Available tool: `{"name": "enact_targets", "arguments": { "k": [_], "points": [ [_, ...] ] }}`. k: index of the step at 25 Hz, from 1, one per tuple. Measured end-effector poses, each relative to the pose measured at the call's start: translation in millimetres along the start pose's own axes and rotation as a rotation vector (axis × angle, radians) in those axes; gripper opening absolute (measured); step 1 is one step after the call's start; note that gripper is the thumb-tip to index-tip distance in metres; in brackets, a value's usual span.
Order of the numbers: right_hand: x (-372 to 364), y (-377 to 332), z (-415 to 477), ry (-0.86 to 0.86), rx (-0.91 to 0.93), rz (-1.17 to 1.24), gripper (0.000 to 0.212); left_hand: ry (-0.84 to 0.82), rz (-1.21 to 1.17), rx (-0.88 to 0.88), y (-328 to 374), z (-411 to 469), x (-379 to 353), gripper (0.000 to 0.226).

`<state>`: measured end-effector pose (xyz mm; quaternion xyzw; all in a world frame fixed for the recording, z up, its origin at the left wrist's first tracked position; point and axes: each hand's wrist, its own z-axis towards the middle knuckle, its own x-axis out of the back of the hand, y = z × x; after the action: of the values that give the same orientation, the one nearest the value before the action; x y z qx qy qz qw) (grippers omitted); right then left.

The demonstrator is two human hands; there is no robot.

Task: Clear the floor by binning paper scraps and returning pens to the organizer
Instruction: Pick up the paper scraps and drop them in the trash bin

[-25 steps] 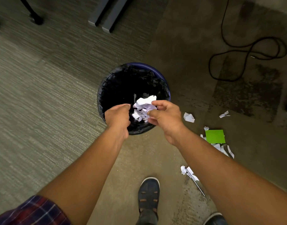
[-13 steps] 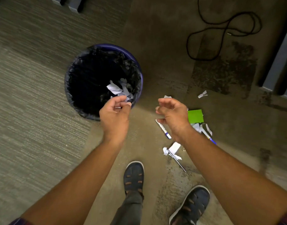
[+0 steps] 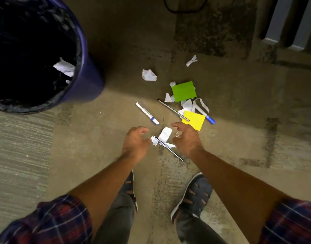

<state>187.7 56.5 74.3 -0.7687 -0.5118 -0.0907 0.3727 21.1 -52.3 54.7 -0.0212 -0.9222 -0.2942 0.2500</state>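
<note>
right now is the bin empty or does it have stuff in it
Not empty. White paper scraps lie inside the bin against its dark liner; how full it is cannot be told.

Dim, warm light falls across the worn brown carpet floor, with darker shadow beside the round blue plastic bin. The plaid sleeves blur at the bottom corners; wide-angle distortion bends the edges.

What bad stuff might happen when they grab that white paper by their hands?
A thin silver pen lies across the white paper scraps between the left hand and right hand. Scooping both together might send the pen into the bin. The right shoe stands close behind, so a step forward may tread on the pen.
</note>
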Motion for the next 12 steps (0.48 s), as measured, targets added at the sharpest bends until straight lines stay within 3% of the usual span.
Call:
{"name": "enact_targets", "arguments": {
  "k": [8,12],
  "points": [
    [-50,65,45,-0.192,0.441,-0.890,0.103,-0.104,0.631,-0.185,-37,35,-63,0.072],
    [-61,71,51,-0.137,0.536,-1.071,0.093,-0.030,0.697,-0.298,-50,40,-72,0.054]
  ]
}}
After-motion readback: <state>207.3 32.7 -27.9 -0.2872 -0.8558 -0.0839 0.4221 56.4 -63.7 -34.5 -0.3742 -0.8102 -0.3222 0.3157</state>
